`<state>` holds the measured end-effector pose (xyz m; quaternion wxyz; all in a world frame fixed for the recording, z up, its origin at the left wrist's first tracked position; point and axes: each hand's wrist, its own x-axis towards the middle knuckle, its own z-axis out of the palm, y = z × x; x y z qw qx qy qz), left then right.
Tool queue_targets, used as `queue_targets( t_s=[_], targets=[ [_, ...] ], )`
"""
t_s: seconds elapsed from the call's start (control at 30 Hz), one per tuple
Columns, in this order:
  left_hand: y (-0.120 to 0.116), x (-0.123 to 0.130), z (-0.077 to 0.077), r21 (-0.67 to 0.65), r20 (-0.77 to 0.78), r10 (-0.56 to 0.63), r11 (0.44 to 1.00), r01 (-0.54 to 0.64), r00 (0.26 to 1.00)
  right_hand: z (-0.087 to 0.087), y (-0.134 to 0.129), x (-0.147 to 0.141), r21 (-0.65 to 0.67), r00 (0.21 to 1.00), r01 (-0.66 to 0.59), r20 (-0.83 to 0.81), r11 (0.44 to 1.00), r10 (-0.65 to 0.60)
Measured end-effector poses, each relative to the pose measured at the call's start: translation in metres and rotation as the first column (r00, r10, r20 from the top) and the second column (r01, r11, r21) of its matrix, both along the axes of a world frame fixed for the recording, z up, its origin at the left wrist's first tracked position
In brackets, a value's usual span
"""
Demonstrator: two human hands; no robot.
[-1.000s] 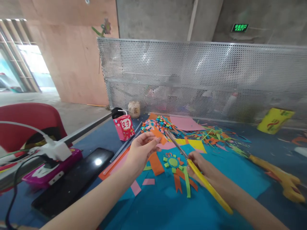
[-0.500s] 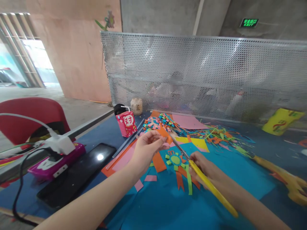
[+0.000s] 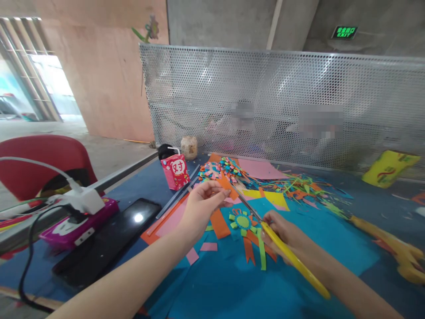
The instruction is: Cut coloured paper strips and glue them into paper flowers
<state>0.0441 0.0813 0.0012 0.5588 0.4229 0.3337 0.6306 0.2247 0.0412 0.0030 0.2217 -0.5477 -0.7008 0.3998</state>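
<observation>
Between thumb and fingers, my left hand [image 3: 207, 201] pinches a small piece of orange paper [image 3: 228, 186]. My right hand [image 3: 282, 232] grips yellow-handled scissors [image 3: 292, 261], whose blades reach up and left to the edge of that paper. Below the blades, on a blue sheet [image 3: 212, 283], lies a paper rosette [image 3: 242, 221] in blue and green with orange and green tails. An orange strip [image 3: 219, 225] and small pink pieces [image 3: 208, 247] lie left of the rosette.
Colourful paper scraps [image 3: 229, 170] are heaped at the back. A drink carton [image 3: 175, 172], a black phone [image 3: 109, 243] and a purple power strip [image 3: 79, 226] stand or lie to the left. On the right are a yellow tool [image 3: 388, 243] and a yellow packet [image 3: 390, 168]. A perforated metal screen [image 3: 212, 88] borders the table.
The orange paper shows a slightly different angle at the scissor blades. Both hands stay in almost the same place.
</observation>
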Motion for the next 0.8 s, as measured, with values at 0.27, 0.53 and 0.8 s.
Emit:
queue_targets(
  t_s=[0.27,0.53,0.8],
  targets=[
    [-0.0008,-0.0001,0.0002,-0.029,0.045,-0.022,0.999,0.023,0.999,-0.0018,0.0001,0.0005,0.007,1.000,0.024,-0.001,1.000,-0.024],
    [-0.0010,0.0004,0.0000,-0.033,0.062,-0.030,0.999,0.032,0.998,0.0003,-0.0001,-0.0002,0.013,1.000,0.026,-0.001,1.000,-0.026],
    [-0.0007,-0.0007,-0.0005,-0.036,0.074,-0.046,0.998,0.048,0.996,0.0031,0.0001,0.0003,0.039,0.997,0.006,0.079,0.999,-0.009]
  ],
)
